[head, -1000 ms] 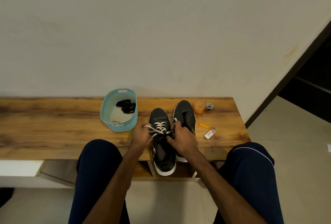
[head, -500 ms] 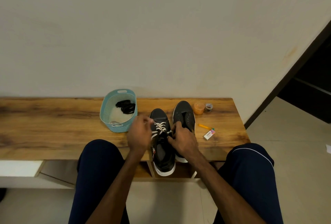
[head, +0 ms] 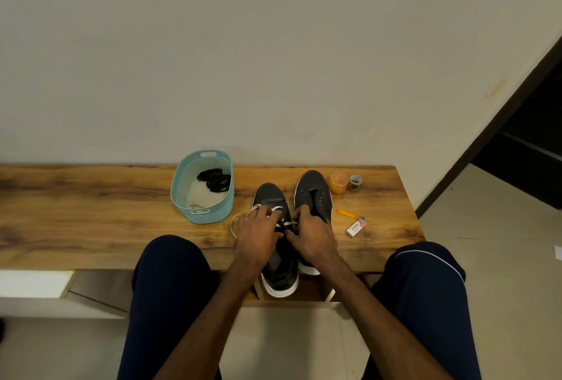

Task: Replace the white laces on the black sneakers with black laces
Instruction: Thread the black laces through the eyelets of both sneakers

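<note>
Two black sneakers stand side by side on the wooden bench (head: pixel 91 215). The left sneaker (head: pixel 270 197) still carries a white lace (head: pixel 278 208), and a loose loop of it hangs out to the left. The right sneaker (head: pixel 314 194) shows bare eyelets. My left hand (head: pixel 258 232) pinches the white lace over the left sneaker's eyelets. My right hand (head: pixel 313 235) rests on the gap between the shoes, fingers curled at the lace; what they grip is hidden. Coiled black laces (head: pixel 216 180) lie in a light blue basket (head: pixel 209 217).
An orange cup (head: pixel 338 182) and a small tape roll (head: pixel 354 182) stand behind the right sneaker. An orange pen (head: pixel 348 214) and a small eraser box (head: pixel 355 227) lie to its right. My knees flank the bench's front edge. A dark doorway opens at the far right.
My left hand moved from the left side of the sneaker up onto the lacing, drawing a loop of white lace out to the left. My right hand stayed at the lacing.
</note>
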The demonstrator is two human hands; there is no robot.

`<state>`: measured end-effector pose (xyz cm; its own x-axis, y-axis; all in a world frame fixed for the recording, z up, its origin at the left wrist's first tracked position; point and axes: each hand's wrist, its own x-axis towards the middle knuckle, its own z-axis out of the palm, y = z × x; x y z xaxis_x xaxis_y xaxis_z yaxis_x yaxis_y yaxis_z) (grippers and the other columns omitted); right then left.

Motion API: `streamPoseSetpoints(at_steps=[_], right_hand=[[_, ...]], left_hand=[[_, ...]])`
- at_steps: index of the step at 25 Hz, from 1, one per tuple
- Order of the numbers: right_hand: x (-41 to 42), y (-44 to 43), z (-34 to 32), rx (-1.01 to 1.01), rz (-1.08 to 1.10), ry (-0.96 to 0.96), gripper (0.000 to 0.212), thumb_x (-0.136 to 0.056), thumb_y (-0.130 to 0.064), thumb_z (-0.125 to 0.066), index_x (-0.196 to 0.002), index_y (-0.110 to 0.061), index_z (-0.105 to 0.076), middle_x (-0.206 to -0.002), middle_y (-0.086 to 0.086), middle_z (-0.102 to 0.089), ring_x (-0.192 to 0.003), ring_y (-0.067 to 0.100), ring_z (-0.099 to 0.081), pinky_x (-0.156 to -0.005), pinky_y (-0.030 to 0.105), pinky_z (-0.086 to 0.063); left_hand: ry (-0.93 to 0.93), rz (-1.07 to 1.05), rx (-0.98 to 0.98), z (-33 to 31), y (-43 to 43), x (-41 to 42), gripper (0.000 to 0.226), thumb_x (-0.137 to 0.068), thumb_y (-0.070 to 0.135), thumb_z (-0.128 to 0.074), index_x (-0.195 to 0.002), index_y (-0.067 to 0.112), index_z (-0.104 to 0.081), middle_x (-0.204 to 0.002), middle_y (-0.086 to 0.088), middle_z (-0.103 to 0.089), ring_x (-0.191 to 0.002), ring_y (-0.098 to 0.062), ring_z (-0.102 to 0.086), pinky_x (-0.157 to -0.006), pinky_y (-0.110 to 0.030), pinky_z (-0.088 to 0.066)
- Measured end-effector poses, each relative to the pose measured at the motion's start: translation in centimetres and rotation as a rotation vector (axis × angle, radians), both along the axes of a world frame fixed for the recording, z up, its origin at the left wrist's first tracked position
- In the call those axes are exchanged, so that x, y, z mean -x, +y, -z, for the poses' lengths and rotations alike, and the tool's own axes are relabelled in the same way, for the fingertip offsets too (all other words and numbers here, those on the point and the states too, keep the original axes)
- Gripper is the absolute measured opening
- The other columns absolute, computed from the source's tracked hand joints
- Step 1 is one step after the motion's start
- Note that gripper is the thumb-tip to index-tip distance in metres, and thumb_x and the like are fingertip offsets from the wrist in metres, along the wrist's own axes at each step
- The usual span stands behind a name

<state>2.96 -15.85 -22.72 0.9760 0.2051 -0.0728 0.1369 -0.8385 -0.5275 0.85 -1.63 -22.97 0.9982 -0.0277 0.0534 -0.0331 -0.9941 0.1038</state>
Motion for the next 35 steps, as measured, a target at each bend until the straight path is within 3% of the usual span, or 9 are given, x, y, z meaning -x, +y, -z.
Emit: streamPoseSetpoints(at_steps=[6,10,14,18,24,27,30,32,35], right_hand=[[0.0,-0.2,0.0,-0.011,-0.005,-0.009,0.034,-0.091,-0.033,-0.066,-0.115,-0.021,-0.045,-0.097,-0.001,-0.069,-0.091,0.021,-0.067,-0.083,0.042,-0.054],[-0.2,-0.1,0.2,-0.016,-0.009,0.019,0.032,-0.090,-0.033,-0.065,-0.112,-0.023,-0.044,-0.086,-0.005,-0.062,-0.087,0.021,-0.065,-0.086,0.046,-0.053],[-0.1,0.4,0.6,0.050,-0.089,-0.077,0.038,-0.091,-0.032,-0.061,-0.123,-0.025,-0.043,-0.110,0.000,-0.064,-0.107,0.024,-0.058,-0.094,0.046,-0.047],[-0.4,1.9,1.3,0.137,-0.258,-0.161,0.039,-0.097,-0.031,-0.055,-0.135,-0.024,-0.049,-0.137,0.003,-0.045,-0.124,0.023,-0.040,-0.099,0.043,-0.041],[-0.8,2.8,2.0,0.268,-0.234,-0.190,0.031,-0.096,-0.026,-0.058,-0.127,-0.023,-0.053,-0.135,0.004,-0.045,-0.121,0.024,-0.043,-0.098,0.044,-0.038],[-1.5,2.5,1.1,-0.255,-0.137,0.102,0.004,-0.096,-0.022,-0.061,-0.099,-0.021,-0.063,-0.111,-0.002,-0.056,-0.106,0.018,-0.053,-0.093,0.040,-0.039],[-2.5,1.0,-0.4,-0.798,0.077,0.414,0.022,-0.100,-0.029,-0.057,-0.083,-0.018,-0.066,-0.085,-0.003,-0.068,-0.083,0.011,-0.065,-0.082,0.034,-0.046],[-2.8,0.3,-0.5,-0.574,0.035,0.181,0.022,-0.096,-0.039,-0.062,-0.082,-0.023,-0.065,-0.086,-0.004,-0.064,-0.080,0.010,-0.061,-0.077,0.031,-0.044],[-2.3,0.7,0.1,-0.109,-0.234,0.006,0.021,-0.091,-0.040,-0.066,-0.109,-0.028,-0.065,-0.114,-0.005,-0.056,-0.107,0.014,-0.051,-0.092,0.037,-0.043]], left_hand=[[-0.069,-0.077,0.052,-0.8,0.3,-0.1,0.019,-0.097,0.030,-0.057,-0.115,0.023,-0.058,-0.115,0.003,-0.058,-0.101,-0.015,-0.056,-0.078,-0.030,-0.045],[-0.272,-0.484,0.446,-2.7,3.4,0.5,0.009,-0.097,0.026,-0.057,-0.100,0.018,-0.059,-0.094,0.001,-0.060,-0.080,-0.014,-0.057,-0.062,-0.028,-0.042],[0.014,-0.542,0.178,-2.9,5.0,1.2,0.036,-0.094,0.034,-0.061,-0.120,0.011,-0.054,-0.116,-0.010,-0.059,-0.101,-0.025,-0.060,-0.076,-0.038,-0.055],[0.187,-0.379,0.273,-1.5,2.9,2.0,0.079,-0.080,0.057,-0.070,-0.139,0.014,-0.040,-0.144,-0.015,-0.037,-0.132,-0.031,-0.040,-0.102,-0.046,-0.045],[0.245,-0.441,0.509,0.6,0.9,2.1,0.039,-0.090,0.036,-0.064,-0.114,0.008,-0.051,-0.109,-0.011,-0.065,-0.100,-0.028,-0.063,-0.076,-0.036,-0.050],[0.234,-0.453,0.486,0.7,0.9,2.0,0.030,-0.093,0.029,-0.057,-0.111,0.005,-0.056,-0.106,-0.013,-0.067,-0.097,-0.028,-0.063,-0.070,-0.032,-0.043],[0.242,-0.471,0.515,0.8,0.9,1.9,0.030,-0.094,0.026,-0.056,-0.114,0.004,-0.056,-0.110,-0.014,-0.065,-0.101,-0.028,-0.062,-0.072,-0.031,-0.043],[0.240,-0.475,0.552,0.9,0.8,1.9,0.031,-0.095,0.027,-0.057,-0.117,0.005,-0.056,-0.112,-0.012,-0.063,-0.102,-0.027,-0.061,-0.075,-0.031,-0.046],[0.221,-0.456,0.548,1.1,0.4,2.2,0.032,-0.097,0.029,-0.057,-0.119,0.006,-0.054,-0.113,-0.011,-0.061,-0.103,-0.025,-0.059,-0.073,-0.030,-0.044]])
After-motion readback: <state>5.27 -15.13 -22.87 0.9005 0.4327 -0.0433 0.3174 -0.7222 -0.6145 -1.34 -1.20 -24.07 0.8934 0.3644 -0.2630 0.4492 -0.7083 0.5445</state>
